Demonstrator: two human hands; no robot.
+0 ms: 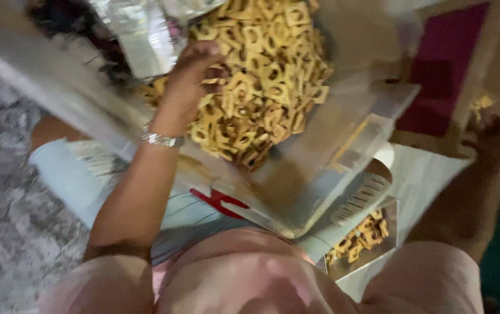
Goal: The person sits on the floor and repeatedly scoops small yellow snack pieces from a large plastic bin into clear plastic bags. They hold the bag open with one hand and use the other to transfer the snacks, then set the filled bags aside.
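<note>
My left hand [194, 72] rests curled on a heap of light, brittle yellow snack pieces [261, 75], best scooped loosely; my blurred right hand [497, 142] grip unclear.

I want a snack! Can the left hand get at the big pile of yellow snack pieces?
Probably yes. The left hand already rests on the big pile of yellow snack pieces, with nothing covering it.
</note>
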